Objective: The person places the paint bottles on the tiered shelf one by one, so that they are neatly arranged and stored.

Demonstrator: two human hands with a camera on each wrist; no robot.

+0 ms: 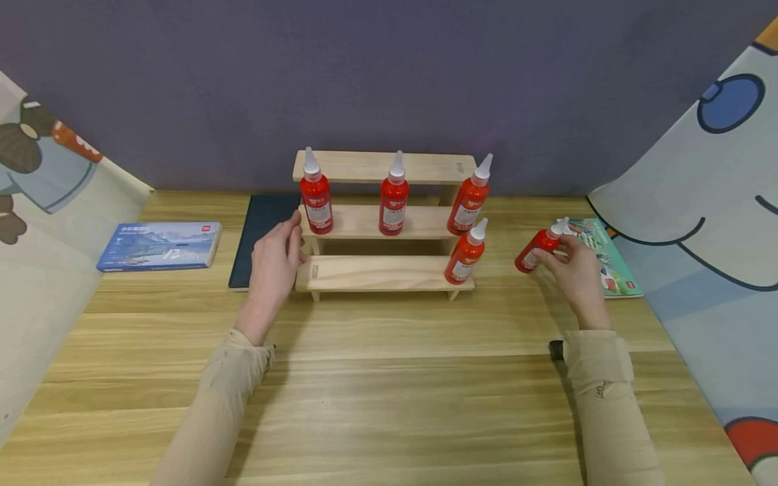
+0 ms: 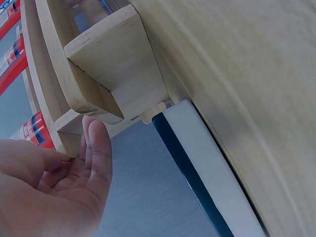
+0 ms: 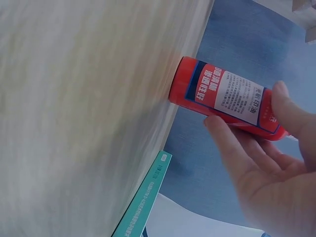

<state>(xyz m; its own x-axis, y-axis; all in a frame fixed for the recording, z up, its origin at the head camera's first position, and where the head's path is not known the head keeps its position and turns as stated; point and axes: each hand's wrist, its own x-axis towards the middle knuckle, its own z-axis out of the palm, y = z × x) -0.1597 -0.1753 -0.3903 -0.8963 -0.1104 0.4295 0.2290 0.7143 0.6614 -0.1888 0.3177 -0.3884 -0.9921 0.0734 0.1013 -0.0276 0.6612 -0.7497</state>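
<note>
At the right, my right hand (image 1: 577,273) holds a red ink bottle (image 3: 224,98) with a pointed white cap between thumb and fingers. Its base is close to the tabletop; whether they touch I cannot tell. My left hand (image 1: 273,260) grips the left end of a three-tier wooden shelf (image 1: 377,270), thumb and fingertips at the middle board's end in the left wrist view. Along the middle board stand a left bottle (image 1: 317,206), a centre bottle (image 1: 394,207) and a right bottle (image 1: 468,206), all red. One more red bottle (image 1: 464,260) stands on the lowest board's right end.
A dark flat book-like item (image 1: 249,239) lies beside the shelf's left end, and a blue box (image 1: 159,246) lies farther left. Under and behind my right hand is a green booklet (image 1: 616,270). A dark partition (image 1: 389,81) rises behind the wooden table (image 1: 413,405).
</note>
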